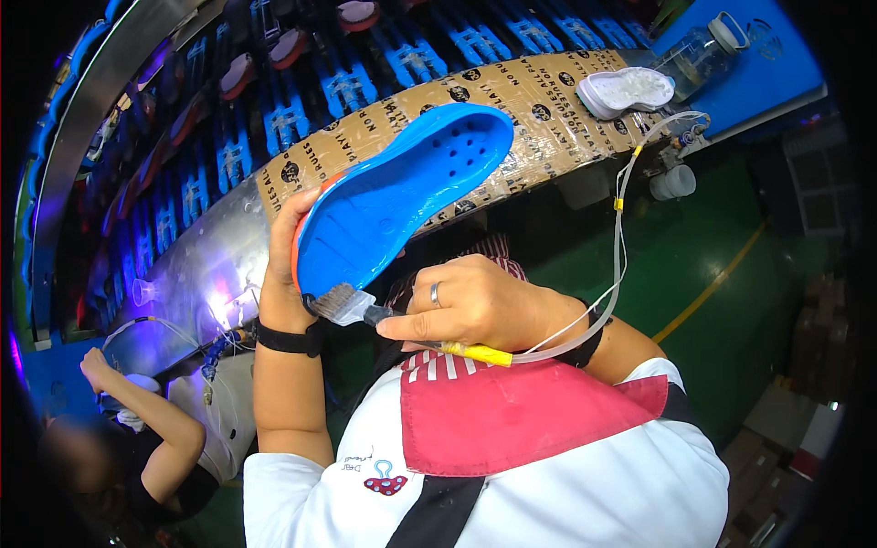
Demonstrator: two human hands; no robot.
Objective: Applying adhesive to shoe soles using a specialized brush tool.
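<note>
Our left hand (287, 247) is hanging onto a glossy blue shoe sole with a red-orange rim (402, 196), mid-frame; our right hand (484, 306) pinches a flat grey-bristled brush (345, 305) by its heel. White shoe-shaped piece (603, 99) sits upper right on the cardboard-covered tabletop (548, 137).

From afar I see the brush (345, 306) before the shoe sole (397, 196), holders (416, 62) behind it, the bottle (692, 59) rightward.

Brightly lit middle, dim green floor (681, 256) beyond, white-violet glare on the metal surface (210, 239) at left, glossy highlights on the blue shoe (402, 196), edges bowing into black fisheye corners, lower-right boxes (781, 416) seemingly blurred in shadow
</note>
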